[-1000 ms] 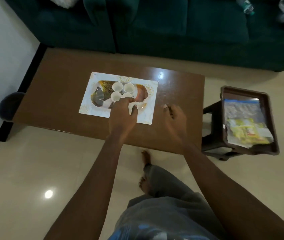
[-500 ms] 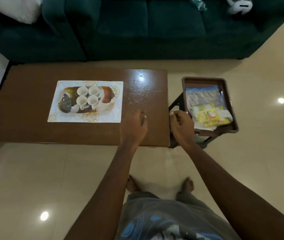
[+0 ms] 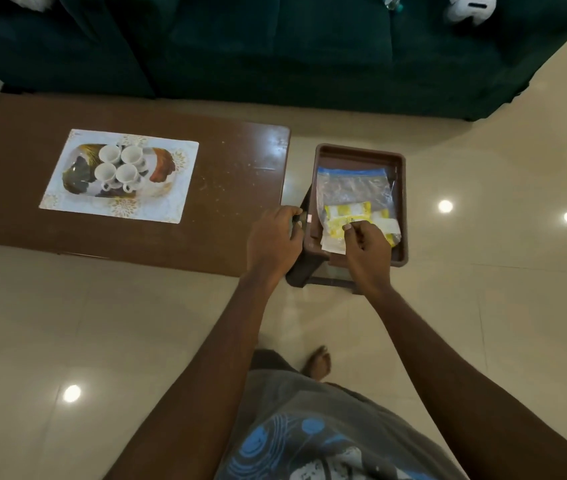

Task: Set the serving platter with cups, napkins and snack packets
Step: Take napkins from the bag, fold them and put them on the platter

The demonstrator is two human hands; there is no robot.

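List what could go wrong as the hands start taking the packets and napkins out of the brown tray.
1. The brown tray sits on a small stool and overhangs it; pressing on an edge may tip it.
2. The right hand pinches a white napkin lying under the yellow snack packets; pulling it could drag them out.
3. The four cups crowd the platter's middle, so added items could knock them.
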